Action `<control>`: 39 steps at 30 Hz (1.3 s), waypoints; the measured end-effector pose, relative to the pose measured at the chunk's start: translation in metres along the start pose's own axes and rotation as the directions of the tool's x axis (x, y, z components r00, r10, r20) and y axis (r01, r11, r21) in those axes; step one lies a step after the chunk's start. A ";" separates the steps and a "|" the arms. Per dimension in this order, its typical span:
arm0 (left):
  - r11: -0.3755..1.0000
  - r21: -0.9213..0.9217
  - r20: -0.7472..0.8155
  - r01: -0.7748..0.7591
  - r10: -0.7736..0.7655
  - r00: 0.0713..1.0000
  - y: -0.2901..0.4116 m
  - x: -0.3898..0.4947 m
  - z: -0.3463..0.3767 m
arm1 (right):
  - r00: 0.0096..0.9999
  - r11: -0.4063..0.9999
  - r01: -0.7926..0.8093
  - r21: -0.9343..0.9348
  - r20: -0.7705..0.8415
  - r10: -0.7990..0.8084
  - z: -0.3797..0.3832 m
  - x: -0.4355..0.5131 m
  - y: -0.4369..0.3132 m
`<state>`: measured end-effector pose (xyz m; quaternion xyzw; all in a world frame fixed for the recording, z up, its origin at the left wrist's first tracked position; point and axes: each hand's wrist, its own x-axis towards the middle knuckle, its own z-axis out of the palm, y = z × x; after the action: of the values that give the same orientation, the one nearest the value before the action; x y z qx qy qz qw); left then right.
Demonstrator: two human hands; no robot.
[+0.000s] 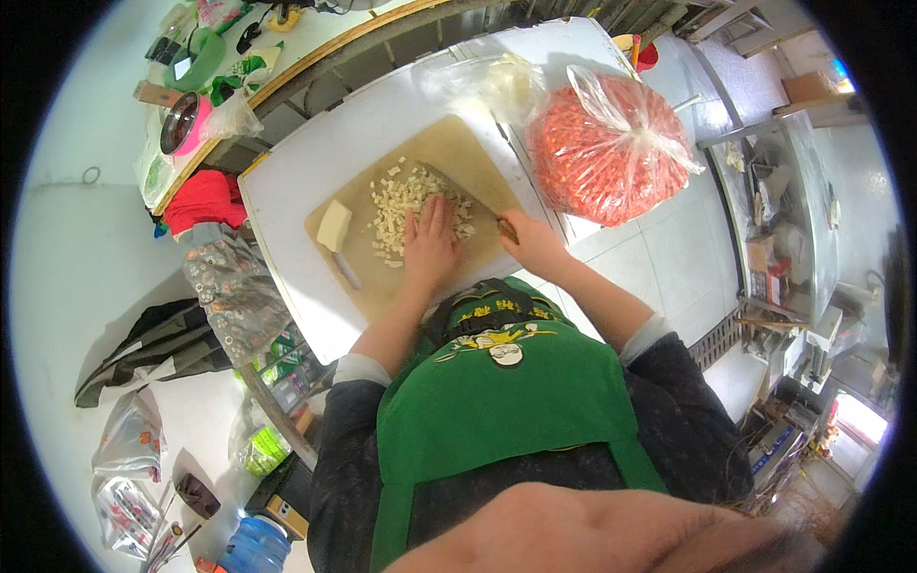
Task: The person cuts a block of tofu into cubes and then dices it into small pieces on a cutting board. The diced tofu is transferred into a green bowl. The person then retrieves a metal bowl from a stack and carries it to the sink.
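On a beige cutting board [458, 140] lies a spread of small pale diced cubes [390, 208], perhaps tofu. My left hand [433, 236] rests on these cubes, palm down, fingers partly spread, gripping nothing I can see. In my right hand [534, 243] is the handle of a kitchen knife [458, 188]. Its blade points away to the upper left, low over the board beside the cubes. An uncut pale block [334, 225] sits at the board's left side. Nearer me, a slim pale handle-like object [347, 271] lies by the board's left edge.
The board is on a white table [286, 186]. A large tied clear bag of chopped red food [609, 150] stands at the back right, with another clear plastic bag [501, 82] beside it. A pink bowl [188, 123] is on a counter at upper left.
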<state>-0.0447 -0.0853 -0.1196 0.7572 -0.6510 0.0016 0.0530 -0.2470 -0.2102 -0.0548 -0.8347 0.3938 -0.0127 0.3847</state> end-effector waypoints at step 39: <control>0.801 -0.467 -0.219 -0.374 0.305 0.927 -0.036 0.024 -0.061 | 0.928 0.873 -0.361 0.327 0.218 0.302 0.030 -0.352 -0.100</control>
<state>-0.0014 -0.0987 -0.0602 0.5863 -0.7491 -0.1074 0.2892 -0.4150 0.0827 0.0886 -0.6677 0.4899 0.0484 0.5585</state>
